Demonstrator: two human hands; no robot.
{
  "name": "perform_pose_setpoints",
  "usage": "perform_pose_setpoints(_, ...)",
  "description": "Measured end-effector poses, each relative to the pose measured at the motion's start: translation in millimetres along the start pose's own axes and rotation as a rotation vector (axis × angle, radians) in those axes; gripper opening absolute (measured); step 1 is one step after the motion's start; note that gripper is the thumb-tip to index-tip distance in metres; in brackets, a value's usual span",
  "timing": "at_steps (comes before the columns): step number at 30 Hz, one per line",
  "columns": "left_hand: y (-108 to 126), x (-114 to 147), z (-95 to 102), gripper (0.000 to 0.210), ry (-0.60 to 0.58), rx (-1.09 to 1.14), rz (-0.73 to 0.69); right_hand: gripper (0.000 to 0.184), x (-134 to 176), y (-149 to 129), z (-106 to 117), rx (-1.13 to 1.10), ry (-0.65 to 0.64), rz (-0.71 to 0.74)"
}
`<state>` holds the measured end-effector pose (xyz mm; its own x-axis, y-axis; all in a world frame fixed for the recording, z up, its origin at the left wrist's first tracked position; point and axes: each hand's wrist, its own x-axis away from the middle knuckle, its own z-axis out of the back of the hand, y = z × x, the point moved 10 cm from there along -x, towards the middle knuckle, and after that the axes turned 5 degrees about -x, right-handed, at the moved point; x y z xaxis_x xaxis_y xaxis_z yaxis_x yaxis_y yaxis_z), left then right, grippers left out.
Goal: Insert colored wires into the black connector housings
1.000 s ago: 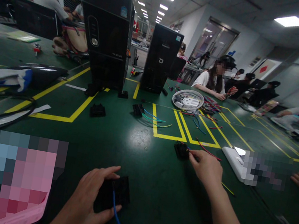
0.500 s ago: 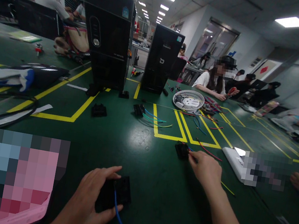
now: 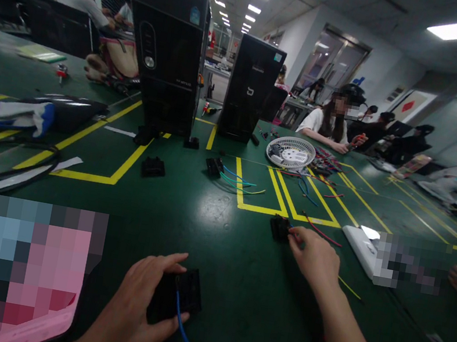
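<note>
- Two of your hands work low on the green surface [image 3: 234, 290], bare room between them.
- Your left hand [image 3: 138, 302] has its grip closed around a black block [image 3: 180, 295] with a blue wire [image 3: 185, 337].
- Your right hand [image 3: 316, 260] pinches a wire at a connector [image 3: 279, 227], just beyond its fingertips.

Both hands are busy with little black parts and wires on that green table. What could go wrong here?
1. The blue wire trails from the black block under the left hand toward the table edge; a snag might tug it loose.
2. The right hand reaches far out to a small connector among loose red wires; the forearm could sweep them aside.
3. The white device lies close beside that hand and could get nudged.
</note>
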<state>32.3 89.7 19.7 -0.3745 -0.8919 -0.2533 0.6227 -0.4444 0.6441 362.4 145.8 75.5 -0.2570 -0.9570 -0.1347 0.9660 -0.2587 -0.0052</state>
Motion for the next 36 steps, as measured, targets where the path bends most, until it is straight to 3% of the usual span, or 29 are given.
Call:
perform_pose_setpoints(23, 2.5, -1.6, 2.2, 0.068, 0.028, 0.051, 0.044, 0.027, 0.7, -21.3, 1.5, 0.162, -0.011, 0.12)
perform_pose_setpoints(36, 3.6, -1.9, 2.8, 0.067, 0.037, 0.024, 0.007, 0.021, -0.1, -17.8, 3.0, 0.073, -0.043, 0.115)
